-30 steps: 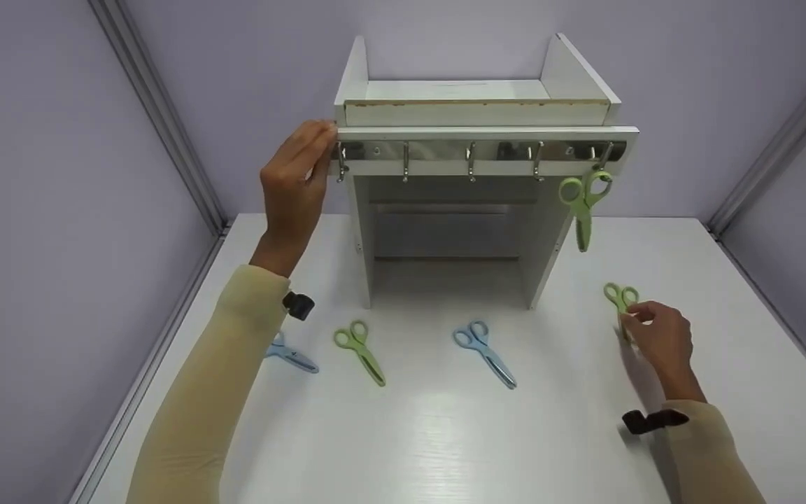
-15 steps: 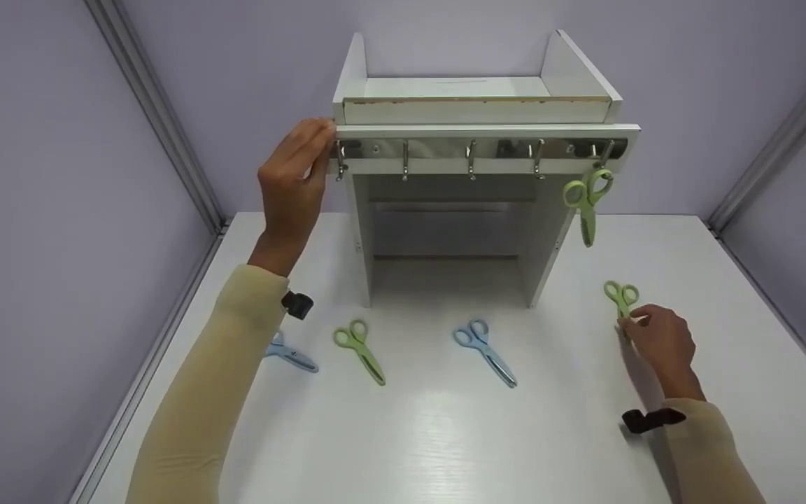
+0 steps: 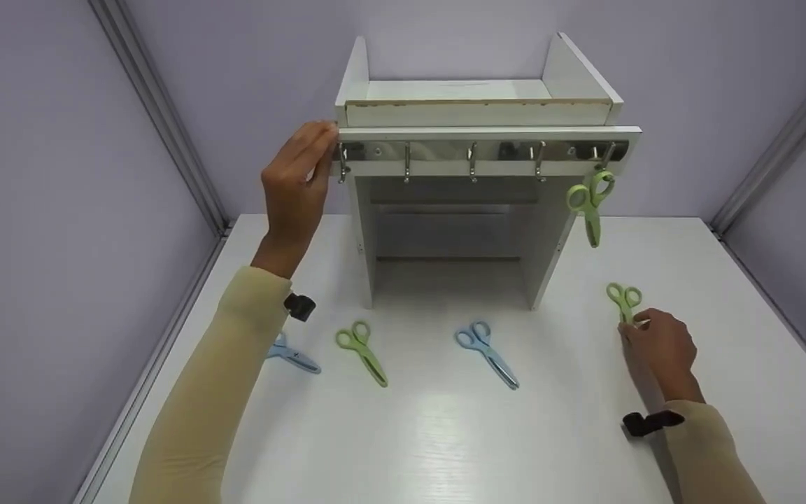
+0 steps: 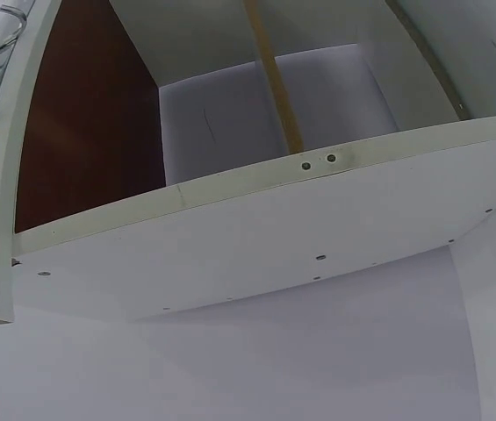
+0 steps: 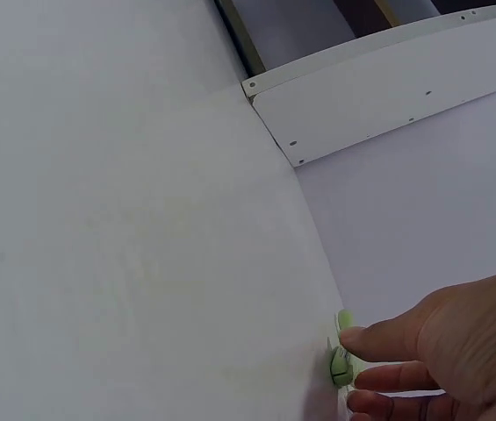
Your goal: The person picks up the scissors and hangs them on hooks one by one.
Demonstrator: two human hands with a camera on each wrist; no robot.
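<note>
Right hand [image 3: 662, 346] closing on the green scissors [image 3: 624, 299] at the bench's [image 3: 445, 434] right side.
Fingers [image 5: 388, 340] curl onto the blades, not yet lifted; secure the pinch first. Left hand [image 3: 298, 185] lies flat-fingered against the hook rail's [image 3: 480, 150] end, steadying.

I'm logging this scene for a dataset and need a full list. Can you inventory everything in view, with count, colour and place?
hanging scissors: 1, green, on the rightmost hook of the rail.
green scissors on table: 2, one at the right under the right hand's fingertips, one left of centre.
blue scissors on table: 2, one at centre, one at the left partly behind the left sleeve.
hook rail: 1, shiny metal, five hooks, on the shelf unit's front.
shelf unit: 1, white, at the table's back.
table: 1, white.
left hand: at the rail's left end.
right hand: on the right green scissors.
</note>
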